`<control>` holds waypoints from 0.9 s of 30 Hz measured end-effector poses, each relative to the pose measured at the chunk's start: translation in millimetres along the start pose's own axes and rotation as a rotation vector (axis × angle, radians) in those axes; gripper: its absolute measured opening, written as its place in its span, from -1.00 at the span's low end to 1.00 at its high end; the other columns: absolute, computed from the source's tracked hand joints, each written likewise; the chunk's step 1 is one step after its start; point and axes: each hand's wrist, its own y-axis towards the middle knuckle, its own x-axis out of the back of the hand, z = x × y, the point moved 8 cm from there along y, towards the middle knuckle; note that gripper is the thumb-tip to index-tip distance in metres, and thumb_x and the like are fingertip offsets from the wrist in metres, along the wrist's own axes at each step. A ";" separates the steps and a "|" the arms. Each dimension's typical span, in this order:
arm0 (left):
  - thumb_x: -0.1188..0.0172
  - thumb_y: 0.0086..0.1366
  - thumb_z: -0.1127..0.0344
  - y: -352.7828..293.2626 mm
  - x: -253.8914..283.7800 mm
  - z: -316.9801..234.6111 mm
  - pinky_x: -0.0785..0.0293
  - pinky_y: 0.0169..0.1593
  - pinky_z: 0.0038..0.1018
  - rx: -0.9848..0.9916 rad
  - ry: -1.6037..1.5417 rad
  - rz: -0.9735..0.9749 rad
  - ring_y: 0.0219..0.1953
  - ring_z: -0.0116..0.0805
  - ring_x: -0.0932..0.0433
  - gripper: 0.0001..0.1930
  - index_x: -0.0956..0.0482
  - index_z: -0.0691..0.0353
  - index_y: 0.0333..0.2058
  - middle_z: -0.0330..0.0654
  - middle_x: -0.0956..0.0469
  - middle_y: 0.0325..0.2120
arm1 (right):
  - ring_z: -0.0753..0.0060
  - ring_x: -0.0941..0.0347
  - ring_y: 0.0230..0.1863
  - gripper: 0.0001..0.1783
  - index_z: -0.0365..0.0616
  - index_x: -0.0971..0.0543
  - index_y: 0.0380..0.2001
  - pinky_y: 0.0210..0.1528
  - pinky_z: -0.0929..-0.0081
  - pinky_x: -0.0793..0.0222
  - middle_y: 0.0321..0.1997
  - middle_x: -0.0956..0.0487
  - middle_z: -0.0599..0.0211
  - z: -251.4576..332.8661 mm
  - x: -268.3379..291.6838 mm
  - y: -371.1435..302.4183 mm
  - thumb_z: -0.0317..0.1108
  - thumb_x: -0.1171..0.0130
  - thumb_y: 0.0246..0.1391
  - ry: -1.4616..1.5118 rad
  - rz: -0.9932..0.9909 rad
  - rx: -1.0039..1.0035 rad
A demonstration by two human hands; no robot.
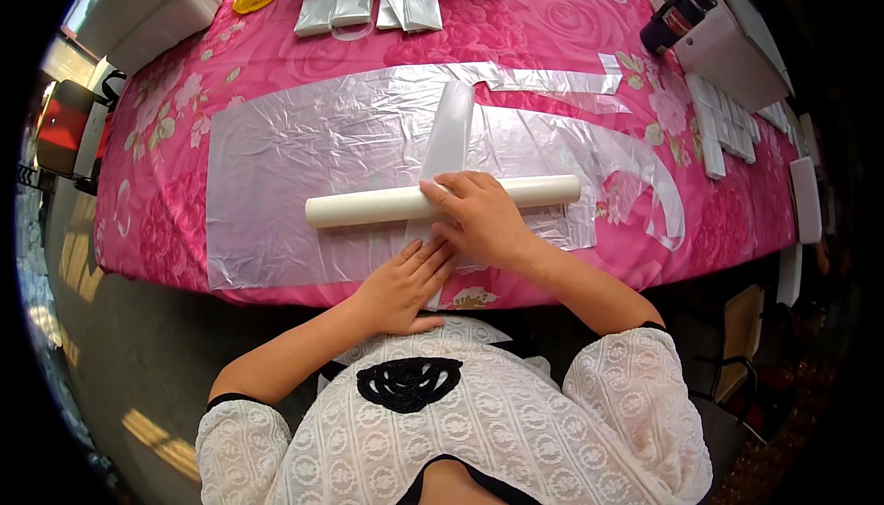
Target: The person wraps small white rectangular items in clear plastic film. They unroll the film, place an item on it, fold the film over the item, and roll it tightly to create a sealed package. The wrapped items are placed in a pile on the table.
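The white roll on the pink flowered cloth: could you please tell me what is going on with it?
A person's right hand lies over the white roll, which sits crosswise on a folded strip of clear film. The left hand is laid beside it, fingers extended, at the strip's near end. A wrinkled clear plastic sheet is spread beneath, on the pink flowered cloth.

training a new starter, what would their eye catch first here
The bright pink, rose-patterned tablecloth dominates the upper half. At the centre, a long white cylindrical roll lies under the bare right hand on crinkled translucent plastic sheeting; the left hand is nearer the body.
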 end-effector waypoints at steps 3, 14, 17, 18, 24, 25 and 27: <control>0.06 0.07 -0.25 0.5 -1.2 -4.1 0.16 0.27 -0.18 0.017 0.017 -0.014 0.27 -0.01 0.03 -0.13 -0.12 0.43 0.12 0.14 -0.03 0.19 | 0.23 -0.36 -0.13 -0.46 -0.02 -0.46 -0.07 -0.07 0.32 -0.28 -0.14 -0.45 0.32 -5.7 4.7 -18.5 -0.40 -0.24 -0.27 -0.183 -0.116 0.012; -0.13 -0.01 -0.13 -6.8 14.5 17.5 0.16 0.28 -0.16 -0.138 -0.172 0.000 0.29 -0.04 0.08 -0.10 -0.05 0.37 0.17 0.09 0.05 0.23 | 0.13 -0.36 -0.18 -0.54 -0.14 -0.44 -0.04 -0.11 0.29 -0.28 -0.18 -0.49 0.20 -116.8 90.7 -61.9 -0.37 -0.17 -0.09 -0.283 -0.298 -0.410; -0.20 -0.09 0.05 -1.8 -2.7 5.7 0.12 0.27 -0.15 -0.075 0.009 0.015 0.28 -0.09 0.03 -0.14 -0.09 0.29 0.17 0.04 0.00 0.22 | 0.14 -0.36 -0.15 -0.53 -0.09 -0.47 -0.07 -0.07 0.33 -0.28 -0.17 -0.50 0.21 -54.7 57.5 -52.3 -0.47 -0.19 -0.17 -0.103 -0.149 -0.199; -0.21 -0.12 0.09 -1.5 -8.3 -0.4 0.11 0.26 -0.15 -0.046 0.070 0.005 0.27 -0.10 0.02 -0.15 -0.10 0.27 0.17 0.04 -0.02 0.22 | 0.16 -0.37 -0.12 -0.52 -0.08 -0.48 -0.09 -0.04 0.35 -0.27 -0.16 -0.50 0.25 -38.5 41.5 -49.2 -0.46 -0.20 -0.21 -0.055 -0.074 -0.159; 0.09 0.07 0.38 2.3 -10.2 -18.5 0.03 0.24 -0.17 0.049 0.133 -0.155 0.23 -0.10 -0.10 -0.46 -0.23 0.20 0.11 0.03 -0.14 0.17 | 0.20 -0.36 -0.07 -0.49 0.00 -0.47 -0.05 0.02 0.30 -0.23 -0.11 -0.49 0.34 -11.0 6.5 -19.2 -0.46 -0.19 -0.21 -0.129 -0.061 -0.023; 0.09 0.08 0.37 1.2 -11.3 -19.2 0.02 0.23 -0.18 0.046 0.139 -0.170 0.23 -0.10 -0.10 -0.46 -0.23 0.19 0.11 0.02 -0.14 0.17 | 0.20 -0.36 -0.08 -0.49 0.00 -0.47 -0.05 0.02 0.30 -0.23 -0.11 -0.50 0.35 -16.9 6.0 -8.7 -0.46 -0.18 -0.20 -0.127 -0.078 -0.014; 0.11 0.10 0.35 0.3 -12.6 -20.4 0.02 0.23 -0.19 0.038 0.147 -0.187 0.23 -0.11 -0.10 -0.48 -0.23 0.18 0.11 0.02 -0.13 0.17 | 0.21 -0.36 -0.08 -0.52 -0.01 -0.48 -0.06 0.01 0.32 -0.23 -0.11 -0.50 0.33 -36.7 7.7 17.2 -0.46 -0.17 -0.16 -0.173 -0.092 -0.024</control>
